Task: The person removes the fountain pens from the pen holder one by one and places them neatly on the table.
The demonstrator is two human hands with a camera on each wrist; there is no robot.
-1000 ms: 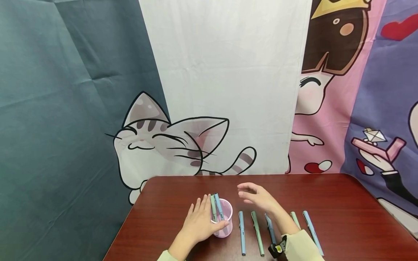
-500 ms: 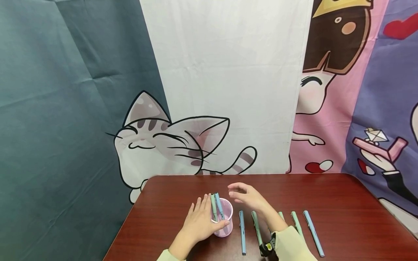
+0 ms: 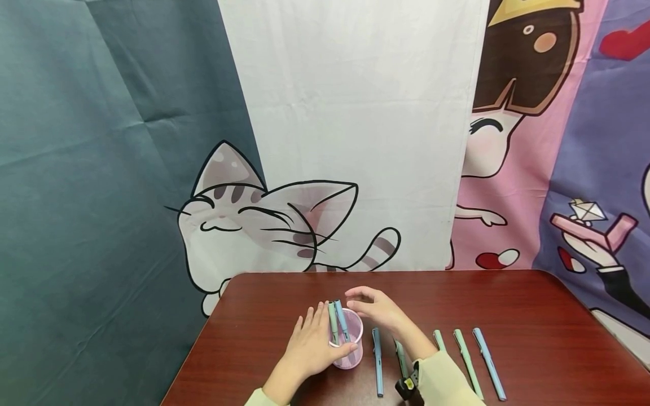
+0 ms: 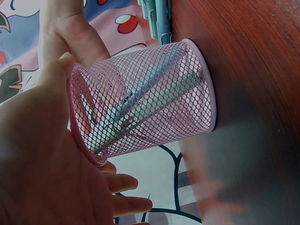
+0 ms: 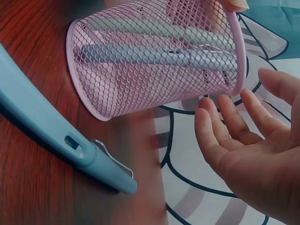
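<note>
A pink mesh pen holder [image 3: 349, 361] stands upright on the table, with a green pen [image 3: 332, 320] and a blue pen [image 3: 341, 318] leaning inside. My left hand [image 3: 311, 351] rests against its rim, fingers straight and spread on the left side, thumb across the near rim. In the left wrist view, the holder [image 4: 154, 126] sits between that thumb and the fingers. My right hand [image 3: 377, 309] hovers just right of the holder, fingers loosely bent and holding nothing. Nearest below it lies a blue pen [image 3: 378, 363]; a green pen [image 3: 401, 358] is partly hidden by the right forearm.
Further right lie a partly covered green pen [image 3: 439, 339], another green pen [image 3: 468, 363] and a blue pen [image 3: 490, 363]. The brown wooden table [image 3: 548, 316] ends at a printed cloth backdrop [image 3: 355, 135]. A black device is strapped to the right wrist [image 3: 406, 388].
My right hand has moved left toward the pen holder, its forearm now covering different pens. The left hand and the holder stay in place.
</note>
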